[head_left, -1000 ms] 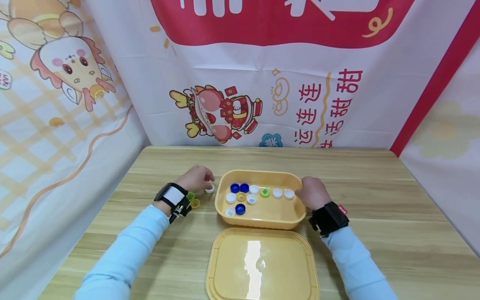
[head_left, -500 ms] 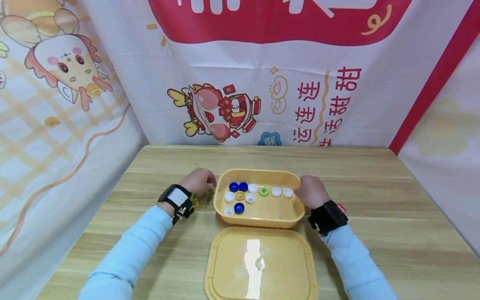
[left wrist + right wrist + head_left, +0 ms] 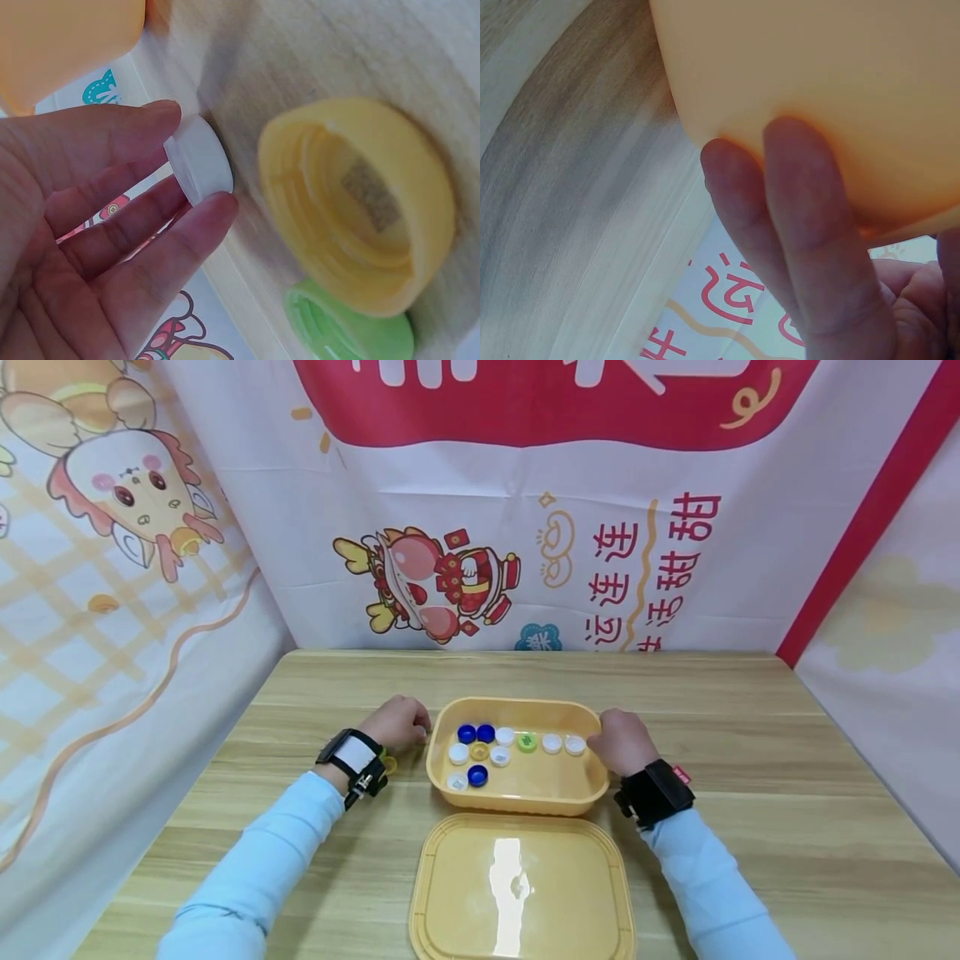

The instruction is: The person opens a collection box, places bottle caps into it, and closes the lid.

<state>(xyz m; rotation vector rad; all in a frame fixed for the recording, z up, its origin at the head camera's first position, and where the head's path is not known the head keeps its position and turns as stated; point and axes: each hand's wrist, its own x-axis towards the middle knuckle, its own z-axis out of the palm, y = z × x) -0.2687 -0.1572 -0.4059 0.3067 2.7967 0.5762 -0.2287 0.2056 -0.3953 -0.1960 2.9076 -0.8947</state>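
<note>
Between thumb and a finger, my left hand (image 3: pixel 397 724) pinches a white bottle cap (image 3: pixel 201 159), just left of the yellow plastic box (image 3: pixel 540 785). Close by that hand on the table lie a yellow bottle cap (image 3: pixel 431 210) and a green bottle cap (image 3: pixel 352 330), partly covered by the wrist in the head view. My right hand (image 3: pixel 628 743) grips the box's right end, its fingers (image 3: pixel 806 187) pressed on the outer wall. Inside the box are several caps: white, dark blue such as this blue cap (image 3: pixel 477 775), one light green cap (image 3: pixel 527 742) and one yellow cap.
A yellow lid (image 3: pixel 465 893) lies flat on the wooden table (image 3: pixel 787 777), in front of the box. Printed cloth (image 3: pixel 480 477) hangs behind the table's back edge and along both sides.
My left hand has come slightly right, over the white cap near the box, and has closed its fingers on it. The right hand stays on the box's end.
</note>
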